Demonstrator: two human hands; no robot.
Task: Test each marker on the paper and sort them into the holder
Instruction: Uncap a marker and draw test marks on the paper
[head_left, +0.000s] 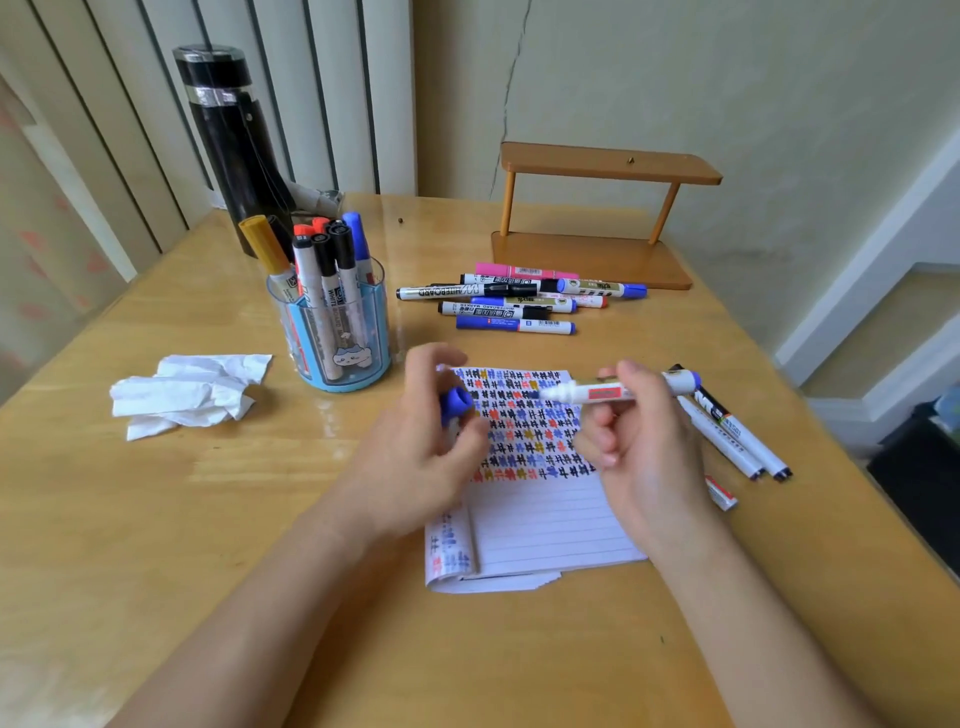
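Our left hand (426, 441) pinches a blue cap (457, 404), our right hand (644, 447) grips the uncapped marker (608, 392) — behind, one pen (457, 291) reads "WHITEBOARD".

- It looked like a room in a home, set up as a small study corner
- A glossy wooden table (156, 519) stood against a cream painted wall (779, 104) with a crack (511, 88) running down it
- Pale vertical slats (260, 78), like blinds, hung at the back left
- Household bits sat on the table: a black flask (228, 145), a crumpled tissue (182, 395), a small wooden shelf (608, 166) and a cartoon-printed holder (337, 358) of markers (326, 260)
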